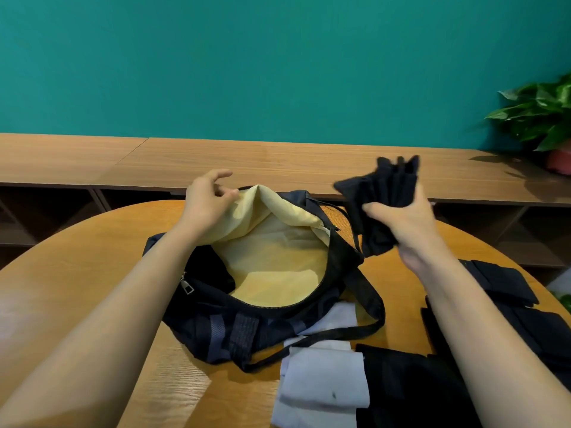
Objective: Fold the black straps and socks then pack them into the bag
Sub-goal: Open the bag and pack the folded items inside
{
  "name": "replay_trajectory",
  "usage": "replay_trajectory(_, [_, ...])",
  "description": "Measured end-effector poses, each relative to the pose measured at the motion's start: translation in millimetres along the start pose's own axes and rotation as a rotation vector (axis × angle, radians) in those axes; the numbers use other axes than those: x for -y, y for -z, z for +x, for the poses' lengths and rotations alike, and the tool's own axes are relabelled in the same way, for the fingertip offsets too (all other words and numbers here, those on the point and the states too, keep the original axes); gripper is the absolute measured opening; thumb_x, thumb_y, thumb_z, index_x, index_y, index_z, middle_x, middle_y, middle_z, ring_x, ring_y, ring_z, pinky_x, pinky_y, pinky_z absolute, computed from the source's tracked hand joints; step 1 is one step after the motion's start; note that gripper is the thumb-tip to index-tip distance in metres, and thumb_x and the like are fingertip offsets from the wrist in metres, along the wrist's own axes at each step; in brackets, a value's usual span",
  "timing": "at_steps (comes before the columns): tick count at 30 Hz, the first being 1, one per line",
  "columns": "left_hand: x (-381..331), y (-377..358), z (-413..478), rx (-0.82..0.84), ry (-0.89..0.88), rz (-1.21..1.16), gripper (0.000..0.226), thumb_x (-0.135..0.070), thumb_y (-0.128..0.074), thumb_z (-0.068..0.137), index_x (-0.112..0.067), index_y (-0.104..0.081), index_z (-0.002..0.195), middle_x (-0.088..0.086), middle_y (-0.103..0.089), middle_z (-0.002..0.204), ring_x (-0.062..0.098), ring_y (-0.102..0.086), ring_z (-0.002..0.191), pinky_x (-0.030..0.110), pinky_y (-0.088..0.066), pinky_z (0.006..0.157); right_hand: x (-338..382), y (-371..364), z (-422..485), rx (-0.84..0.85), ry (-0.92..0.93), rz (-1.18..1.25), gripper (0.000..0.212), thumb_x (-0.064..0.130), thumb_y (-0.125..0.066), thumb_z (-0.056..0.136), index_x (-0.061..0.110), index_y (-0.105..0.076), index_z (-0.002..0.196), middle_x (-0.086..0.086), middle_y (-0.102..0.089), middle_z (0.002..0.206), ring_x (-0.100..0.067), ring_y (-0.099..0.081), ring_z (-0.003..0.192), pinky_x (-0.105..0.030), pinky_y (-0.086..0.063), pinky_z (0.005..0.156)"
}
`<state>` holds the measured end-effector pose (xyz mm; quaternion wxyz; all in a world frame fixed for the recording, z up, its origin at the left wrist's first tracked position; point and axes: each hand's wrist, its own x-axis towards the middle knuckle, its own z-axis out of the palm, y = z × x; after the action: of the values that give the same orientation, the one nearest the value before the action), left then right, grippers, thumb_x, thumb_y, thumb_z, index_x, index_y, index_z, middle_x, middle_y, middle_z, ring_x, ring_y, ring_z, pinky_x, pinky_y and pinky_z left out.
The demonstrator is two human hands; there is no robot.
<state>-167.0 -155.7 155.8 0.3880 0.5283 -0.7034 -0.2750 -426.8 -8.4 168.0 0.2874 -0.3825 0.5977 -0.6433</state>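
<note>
Head view: right hand (404,225) grips straps (386,183) beside bag (216,322).

The bag (210,335) sits on the table (117,233). At its five o'clock lie socks (321,387), and at three, straps (506,285). A plant (540,115) stands far off at two.

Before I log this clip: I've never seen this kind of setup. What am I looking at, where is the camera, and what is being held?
There is no machine here. A person works with bare hands, and the single picture comes from a camera worn on their head, looking forward and down. The left hand holds up the yellow-lined rim of an open dark bag on a round wooden table. The right hand grips a folded black bundle in the air beside the bag. Pale folded cloths and more black pieces lie nearer the person.
</note>
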Motion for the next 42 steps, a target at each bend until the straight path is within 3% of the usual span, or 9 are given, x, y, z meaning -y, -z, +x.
replay_trajectory(6, [-6.0, 4.5, 11.7, -0.085, 0.059, -0.192, 0.044, -0.009, -0.067, 0.09, -0.015, -0.055, 0.132, -0.001, -0.066, 0.078, -0.002, -0.057, 0.074, 0.024, -0.046, 0.084, -32.4, -109.3, -12.4, 0.457, -0.281, -0.064, 0.047, -0.004, -0.075, 0.073, 0.018, -0.06, 0.111, 0.001, -0.069, 0.097, -0.012, -0.066, 0.086, -0.023, -0.055, 0.07])
replay_trajectory(9, [-7.9, 7.1, 15.2, -0.099, 0.08, -0.3, 0.042, -0.006, -0.065, 0.091, -0.016, -0.054, 0.131, -0.005, -0.067, 0.08, -0.002, -0.059, 0.081, 0.013, -0.039, 0.074, -68.8, -146.6, 2.9, 0.492, -0.376, -0.331, 0.08, 0.013, -0.08, 0.07, 0.018, -0.043, 0.14, -0.005, -0.06, 0.121, -0.025, -0.059, 0.109, -0.039, -0.053, 0.091])
replay_trajectory(13, [-8.2, 8.6, 19.0, -0.085, 0.048, -0.323, 0.041, -0.005, -0.065, 0.091, -0.014, -0.056, 0.13, -0.005, -0.067, 0.077, -0.002, -0.059, 0.077, 0.018, -0.045, 0.086, -108.1, -181.8, 2.2, 0.501, -0.305, -0.785, 0.12, 0.063, -0.075, 0.071, 0.034, 0.007, 0.153, -0.015, -0.014, 0.159, -0.043, -0.026, 0.14, -0.053, -0.027, 0.112])
replay_trajectory(16, [-5.7, 10.1, 18.1, -0.063, 0.042, -0.325, 0.039, -0.005, -0.066, 0.09, -0.015, -0.057, 0.126, -0.006, -0.067, 0.075, -0.004, -0.059, 0.075, 0.029, -0.043, 0.103, -131.0, -195.6, -7.0, 0.6, -0.337, -0.906, 0.107, 0.086, -0.038, 0.076, 0.036, 0.019, 0.151, -0.009, 0.019, 0.161, -0.046, 0.007, 0.146, -0.061, 0.001, 0.114])
replay_trajectory(21, [0.9, 11.5, 14.9, -0.034, 0.044, -0.37, 0.037, -0.005, -0.066, 0.09, -0.017, -0.057, 0.124, -0.004, -0.069, 0.078, -0.005, -0.061, 0.077, 0.034, -0.041, 0.108, -140.5, -197.2, -7.8, 0.423, -0.279, -0.917, 0.079, 0.075, -0.019, 0.091, 0.035, 0.005, 0.155, -0.011, 0.005, 0.163, -0.045, -0.005, 0.145, -0.057, -0.005, 0.114])
replay_trajectory(30, [7.4, 7.6, 13.7, 0.015, -0.004, -0.365, 0.036, -0.007, -0.067, 0.09, -0.015, -0.059, 0.124, -0.007, -0.07, 0.08, -0.005, -0.061, 0.077, 0.019, -0.047, 0.091, -147.3, -213.3, -18.4, 0.58, -0.232, -0.879, 0.07, 0.069, -0.017, 0.095, 0.037, 0.0, 0.155, -0.008, -0.003, 0.163, -0.034, -0.012, 0.146, -0.057, -0.003, 0.114])
replay_trajectory(33, [6.6, 9.4, 14.3, 0.045, -0.049, -0.246, 0.036, -0.011, -0.065, 0.091, -0.016, -0.06, 0.127, -0.007, -0.068, 0.082, -0.007, -0.058, 0.074, 0.008, -0.043, 0.077, -143.7, -207.7, -13.2, 0.659, -0.239, -0.793, 0.068, 0.067, -0.018, 0.096, 0.038, 0.0, 0.155, -0.009, -0.007, 0.163, -0.033, -0.012, 0.147, -0.057, -0.002, 0.115])
replay_trajectory(37, [-2.6, 12.2, 27.2, 0.148, -0.073, 0.012, 0.034, -0.033, -0.06, 0.095, -0.017, -0.06, 0.126, 0.004, -0.065, 0.096, 0.011, -0.058, 0.088, 0.024, -0.041, 0.078, -117.8, -188.8, -18.6, 0.716, -0.049, -0.808, 0.067, 0.064, -0.021, 0.098, 0.033, -0.006, 0.155, -0.006, -0.023, 0.16, -0.031, -0.022, 0.145, -0.055, -0.012, 0.116])
replay_trajectory(42, [-23.1, -7.5, 50.5, 0.395, -0.025, 0.48, 0.059, -0.055, -0.041, 0.098, -0.003, -0.064, 0.085, 0.012, -0.062, 0.092, 0.029, -0.057, 0.091, 0.032, -0.04, 0.077, -69.7, -130.8, -42.9, 0.8, 0.294, -1.12, 0.077, 0.071, -0.003, 0.089, 0.034, -0.048, 0.139, 0.003, -0.06, 0.133, -0.018, -0.049, 0.126, -0.052, -0.003, 0.119])
